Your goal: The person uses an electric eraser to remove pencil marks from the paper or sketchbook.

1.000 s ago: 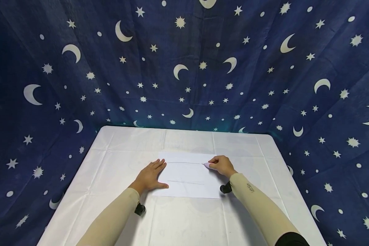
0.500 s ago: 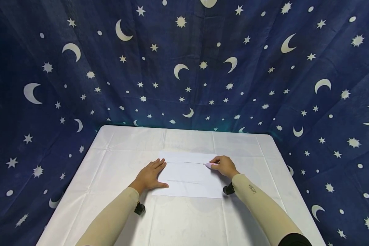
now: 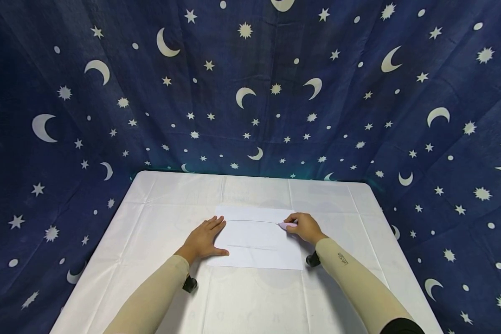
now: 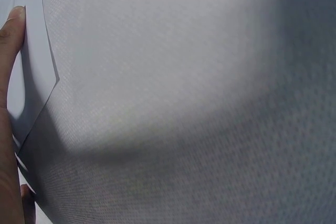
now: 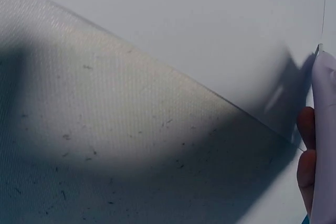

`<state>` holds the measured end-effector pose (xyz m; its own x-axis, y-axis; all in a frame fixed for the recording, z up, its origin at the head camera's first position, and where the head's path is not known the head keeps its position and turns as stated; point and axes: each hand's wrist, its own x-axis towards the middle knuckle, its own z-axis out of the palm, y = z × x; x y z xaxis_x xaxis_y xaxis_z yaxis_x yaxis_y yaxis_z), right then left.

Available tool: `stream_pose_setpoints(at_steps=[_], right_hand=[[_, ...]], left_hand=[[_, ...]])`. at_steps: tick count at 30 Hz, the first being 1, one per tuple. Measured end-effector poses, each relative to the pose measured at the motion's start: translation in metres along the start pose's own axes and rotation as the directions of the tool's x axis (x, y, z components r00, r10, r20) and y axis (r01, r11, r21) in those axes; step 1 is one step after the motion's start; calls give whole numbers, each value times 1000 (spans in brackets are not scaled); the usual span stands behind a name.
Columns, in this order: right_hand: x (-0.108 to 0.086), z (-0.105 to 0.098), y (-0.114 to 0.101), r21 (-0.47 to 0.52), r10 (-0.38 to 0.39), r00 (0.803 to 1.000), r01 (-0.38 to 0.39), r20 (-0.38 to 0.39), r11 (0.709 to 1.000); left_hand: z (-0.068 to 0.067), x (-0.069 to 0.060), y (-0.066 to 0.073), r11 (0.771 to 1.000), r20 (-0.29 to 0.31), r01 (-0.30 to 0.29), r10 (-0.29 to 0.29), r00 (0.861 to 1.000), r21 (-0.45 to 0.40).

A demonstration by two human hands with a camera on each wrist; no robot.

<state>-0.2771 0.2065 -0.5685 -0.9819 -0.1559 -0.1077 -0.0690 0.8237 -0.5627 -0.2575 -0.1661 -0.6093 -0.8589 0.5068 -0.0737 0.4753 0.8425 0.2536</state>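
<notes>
A white sheet of paper (image 3: 254, 235) lies on the table and bears a dark thin line near its far edge and a fainter one nearer its front. My left hand (image 3: 204, 239) rests on the paper's left side, fingers extended and thumb spread. On the right, my right hand (image 3: 306, 227) grips a lilac utility knife (image 3: 286, 225) with its tip at the right end of the far line. The right wrist view shows the knife's pale body (image 5: 325, 119) and small metallic tip, with fingertips (image 5: 306, 127) beside it. In the left wrist view, the left thumb (image 4: 14, 27) presses on the paper.
A creased white cloth (image 3: 171, 195) covers the table (image 3: 250, 301). Small dark specks dot it near the paper in the right wrist view. Behind and beside the table hangs a dark blue curtain (image 3: 217, 125) with moons and stars.
My right hand, with the knife, has shifted slightly to the right. The left hand stays where it was, and the two lines look the same.
</notes>
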Motion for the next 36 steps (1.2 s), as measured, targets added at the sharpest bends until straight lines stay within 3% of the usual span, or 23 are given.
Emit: stream_pose_setpoints(at_steps=[6, 20, 36], right_hand=[[-1, -1, -1, 25, 37, 999, -37, 16, 999], [0, 1, -11, -43, 21, 1000, -22, -12, 999], [-3, -4, -1, -48, 20, 999, -21, -27, 999]], left_hand=[[1, -1, -1, 1000, -7, -11, 11, 1000, 5], [-2, -2, 0, 1000, 3, -8, 8, 1000, -2], [-1, -2, 0, 1000, 0, -2, 2, 1000, -25]])
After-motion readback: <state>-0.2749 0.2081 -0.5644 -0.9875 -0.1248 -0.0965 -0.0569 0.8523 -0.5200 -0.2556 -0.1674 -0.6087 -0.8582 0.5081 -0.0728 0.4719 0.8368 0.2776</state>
